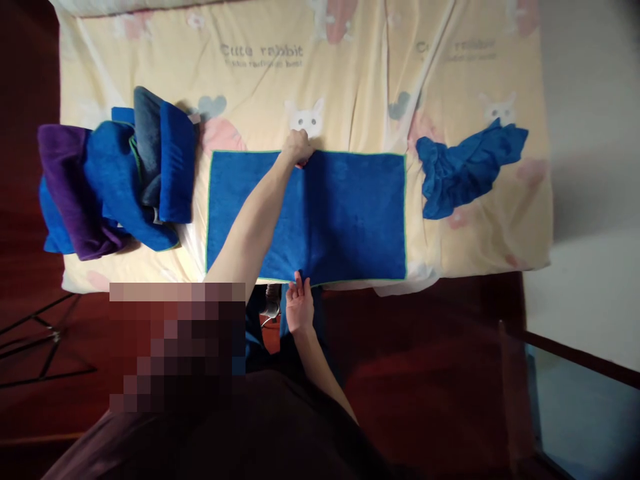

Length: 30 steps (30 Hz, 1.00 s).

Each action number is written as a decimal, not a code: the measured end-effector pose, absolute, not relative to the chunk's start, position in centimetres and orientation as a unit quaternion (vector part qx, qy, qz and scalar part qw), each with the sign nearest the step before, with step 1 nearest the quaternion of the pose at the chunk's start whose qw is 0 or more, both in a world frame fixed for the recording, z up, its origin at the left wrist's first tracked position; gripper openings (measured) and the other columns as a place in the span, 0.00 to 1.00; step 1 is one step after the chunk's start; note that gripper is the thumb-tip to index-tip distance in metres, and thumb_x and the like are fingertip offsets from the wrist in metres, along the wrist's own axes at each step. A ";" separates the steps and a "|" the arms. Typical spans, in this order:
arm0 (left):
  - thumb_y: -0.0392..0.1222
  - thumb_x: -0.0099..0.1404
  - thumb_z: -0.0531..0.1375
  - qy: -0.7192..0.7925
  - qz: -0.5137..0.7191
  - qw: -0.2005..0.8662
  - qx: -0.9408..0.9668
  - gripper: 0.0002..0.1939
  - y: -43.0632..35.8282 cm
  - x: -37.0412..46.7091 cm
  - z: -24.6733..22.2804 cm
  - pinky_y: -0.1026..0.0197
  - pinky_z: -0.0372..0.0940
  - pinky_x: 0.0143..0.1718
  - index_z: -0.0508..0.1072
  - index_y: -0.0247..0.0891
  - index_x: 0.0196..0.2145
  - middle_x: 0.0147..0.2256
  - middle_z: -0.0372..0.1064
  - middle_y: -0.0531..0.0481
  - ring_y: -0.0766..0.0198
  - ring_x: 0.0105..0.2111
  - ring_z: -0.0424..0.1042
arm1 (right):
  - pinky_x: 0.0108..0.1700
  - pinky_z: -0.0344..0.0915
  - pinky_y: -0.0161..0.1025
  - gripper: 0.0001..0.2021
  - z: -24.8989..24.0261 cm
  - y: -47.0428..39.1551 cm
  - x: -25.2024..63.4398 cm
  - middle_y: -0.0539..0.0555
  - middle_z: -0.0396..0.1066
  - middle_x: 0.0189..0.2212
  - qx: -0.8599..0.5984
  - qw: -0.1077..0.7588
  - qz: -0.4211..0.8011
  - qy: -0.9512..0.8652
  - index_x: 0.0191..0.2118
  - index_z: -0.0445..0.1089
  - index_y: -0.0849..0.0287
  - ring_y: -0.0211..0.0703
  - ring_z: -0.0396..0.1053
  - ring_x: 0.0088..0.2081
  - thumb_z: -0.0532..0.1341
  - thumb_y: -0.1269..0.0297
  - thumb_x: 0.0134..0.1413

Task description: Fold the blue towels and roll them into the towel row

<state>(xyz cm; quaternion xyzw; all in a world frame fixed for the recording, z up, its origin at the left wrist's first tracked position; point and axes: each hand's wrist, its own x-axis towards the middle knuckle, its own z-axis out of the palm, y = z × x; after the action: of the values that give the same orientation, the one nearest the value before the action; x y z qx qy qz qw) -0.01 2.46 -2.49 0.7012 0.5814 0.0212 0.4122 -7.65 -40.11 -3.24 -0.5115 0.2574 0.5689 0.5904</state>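
A blue towel (357, 213) with a thin green edge lies spread flat on the bed, a crease running across its middle. At the far edge of that crease, my left hand (299, 147) is closed on the towel, its arm stretched over the left half. My right hand (300, 308) is at the near edge, palm partly turned up, fingertips pinching the towel's border at the other end of the crease. The towel lifts slightly along the line between both hands.
To the left lies a pile of blue and grey cloths (135, 173) with a purple cloth (75, 193). A crumpled blue cloth (470, 170) lies at right on the cream printed sheet (260, 100). Black metal legs (53, 333) stand at lower left, a glass-topped piece (590, 407) at lower right.
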 end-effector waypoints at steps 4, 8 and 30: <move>0.32 0.73 0.58 0.587 0.024 0.413 0.696 0.16 1.7 -0.4 -0.7 0.51 0.75 0.50 0.77 0.18 0.53 0.45 0.79 0.29 0.51 0.43 0.81 | 0.47 0.77 0.38 0.14 -2.9 -40.8 -7.5 0.57 0.76 0.61 -0.527 0.599 0.566 0.209 0.48 0.75 0.55 0.38 0.80 0.43 0.59 0.53 0.68; 0.32 0.71 0.59 0.579 0.048 0.428 0.693 0.16 1.3 -1.1 2.4 0.50 0.75 0.50 0.77 0.18 0.52 0.41 0.79 0.31 0.48 0.44 0.81 | 0.39 0.77 0.36 0.12 -1.9 -41.1 -6.5 0.59 0.80 0.54 -0.552 0.619 0.536 0.157 0.42 0.73 0.57 0.40 0.80 0.39 0.63 0.53 0.64; 0.55 0.65 0.71 0.450 0.445 0.514 0.580 0.18 -17.4 -23.8 30.2 0.57 0.77 0.41 0.73 0.38 0.33 0.28 0.72 0.46 0.58 0.33 0.78 | 0.18 0.51 0.26 0.28 23.0 -38.4 14.7 0.40 0.56 0.15 -0.592 0.685 0.285 -0.316 0.23 0.59 0.55 0.27 0.54 0.16 0.74 0.46 0.55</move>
<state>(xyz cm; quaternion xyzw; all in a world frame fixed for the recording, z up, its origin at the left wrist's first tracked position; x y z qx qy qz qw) -23.82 -17.37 30.15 0.5796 0.4495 0.4451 0.5137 14.73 -38.38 23.01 -0.5915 -0.3157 0.2848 0.6851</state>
